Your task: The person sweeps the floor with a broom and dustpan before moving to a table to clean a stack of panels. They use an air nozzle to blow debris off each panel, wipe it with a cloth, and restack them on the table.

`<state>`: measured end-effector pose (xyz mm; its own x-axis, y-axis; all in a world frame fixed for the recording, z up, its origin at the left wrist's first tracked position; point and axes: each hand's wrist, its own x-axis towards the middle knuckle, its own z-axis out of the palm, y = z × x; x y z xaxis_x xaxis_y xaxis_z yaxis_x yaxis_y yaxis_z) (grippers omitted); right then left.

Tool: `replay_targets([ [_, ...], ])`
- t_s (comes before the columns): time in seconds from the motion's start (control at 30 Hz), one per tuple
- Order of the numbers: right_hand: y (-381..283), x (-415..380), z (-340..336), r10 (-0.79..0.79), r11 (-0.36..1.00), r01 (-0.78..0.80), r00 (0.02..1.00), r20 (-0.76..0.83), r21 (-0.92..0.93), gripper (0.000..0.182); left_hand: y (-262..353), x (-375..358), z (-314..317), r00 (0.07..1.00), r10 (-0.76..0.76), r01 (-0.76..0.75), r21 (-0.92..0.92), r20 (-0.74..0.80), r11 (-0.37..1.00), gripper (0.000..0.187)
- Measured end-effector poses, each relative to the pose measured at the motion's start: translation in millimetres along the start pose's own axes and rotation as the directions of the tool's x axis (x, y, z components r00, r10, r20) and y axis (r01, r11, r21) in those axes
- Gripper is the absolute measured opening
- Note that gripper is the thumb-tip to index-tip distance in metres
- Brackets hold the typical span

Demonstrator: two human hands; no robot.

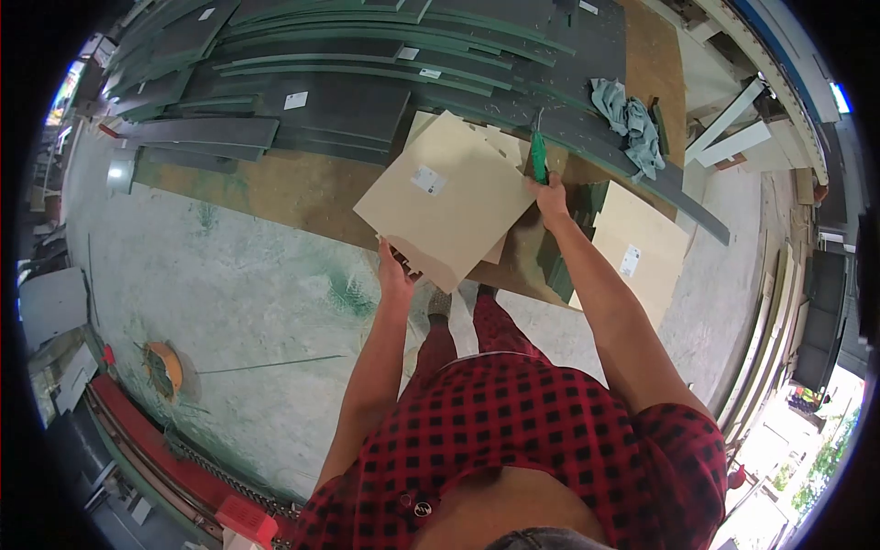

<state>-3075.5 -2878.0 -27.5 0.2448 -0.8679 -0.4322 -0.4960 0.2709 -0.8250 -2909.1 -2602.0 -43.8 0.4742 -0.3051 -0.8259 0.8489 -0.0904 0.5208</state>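
Observation:
A square beige board (449,202) with a white label (428,180) is held tilted over the work table. My left hand (394,269) grips its near left edge, the fingers curled beneath and partly hidden. At the right corner, my right hand (551,196) is closed around a green-handled tool (539,151) with a narrow grey tip pointing away from me. That hand also meets the board's corner. Under the board, more beige pieces with notched edges (502,143) show.
Dark green-edged panels (339,108) lie stacked across the table's far side. A grey-blue rag (631,124) rests at the right. Beyond my right forearm stands a stack of beige boards (642,240). An orange round object (165,368) is on the floor at left.

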Motion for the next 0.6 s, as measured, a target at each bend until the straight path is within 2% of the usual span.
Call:
replay_targets([
  [0.1, 6.2, 10.9, 2.7, -0.083, 0.995, 0.082, 0.996, 0.028, 0.048, 0.043, 4.6, 1.3, 9.2, 0.999, 0.024, -0.026, -0.044, -0.036, 0.999, 0.061],
  [0.17, 8.5, 15.9, 4.5, -0.107, 0.994, 0.106, 0.993, 0.041, 0.029, 0.040, 7.2, 2.7, 18.4, 0.979, 0.073, -0.080, -0.027, -0.189, 0.996, 0.059],
  [0.2, 8.2, 16.9, 5.8, -0.130, 0.991, 0.130, 0.990, 0.056, 0.011, 0.037, 3.5, 7.5, 19.4, 0.979, 0.073, -0.080, -0.028, -0.188, 0.996, 0.059],
  [0.27, 6.3, 14.7, 10.9, -0.100, 0.995, 0.099, 0.994, 0.045, 0.030, 0.037, 1.0, 13.4, 23.3, 0.966, 0.237, -0.252, -0.168, -0.101, 0.953, 0.061],
  [0.3, 4.1, 12.0, 13.0, -0.067, 0.997, 0.066, 0.997, 0.033, 0.049, 0.037, 0.7, 13.2, 27.8, 0.965, 0.243, -0.256, -0.168, -0.094, 0.952, 0.061],
  [0.37, 4.4, 5.9, 17.8, -0.056, 0.994, 0.056, 0.998, 0.005, 0.093, 0.037, -2.1, 9.2, 37.1, 0.930, 0.304, -0.334, -0.128, -0.208, 0.934, 0.059],
  [0.43, 7.5, 0.3, 17.8, -0.044, 0.989, 0.047, 0.999, -0.027, 0.137, 0.037, 1.6, 4.9, 41.9, 0.922, 0.329, -0.360, -0.143, -0.205, 0.922, 0.057],
  [0.5, 0.5, -18.6, 12.1, -0.103, 0.985, 0.110, 0.993, -0.057, 0.132, 0.036, 2.4, 4.1, 38.8, 0.917, 0.346, -0.378, -0.153, -0.199, 0.913, 0.056],
  [0.57, -11.4, -38.9, 7.4, -0.148, 0.983, 0.152, 0.988, -0.046, 0.102, 0.036, 10.4, 12.4, 26.7, 0.922, 0.219, -0.234, -0.009, -0.320, 0.972, 0.056],
  [0.6, -18.9, -49.9, 1.7, -0.191, 0.979, 0.193, 0.981, -0.033, 0.066, 0.035, -2.5, 39.2, 1.2, 0.947, 0.257, -0.283, -0.120, -0.192, 0.952, 0.055],
])
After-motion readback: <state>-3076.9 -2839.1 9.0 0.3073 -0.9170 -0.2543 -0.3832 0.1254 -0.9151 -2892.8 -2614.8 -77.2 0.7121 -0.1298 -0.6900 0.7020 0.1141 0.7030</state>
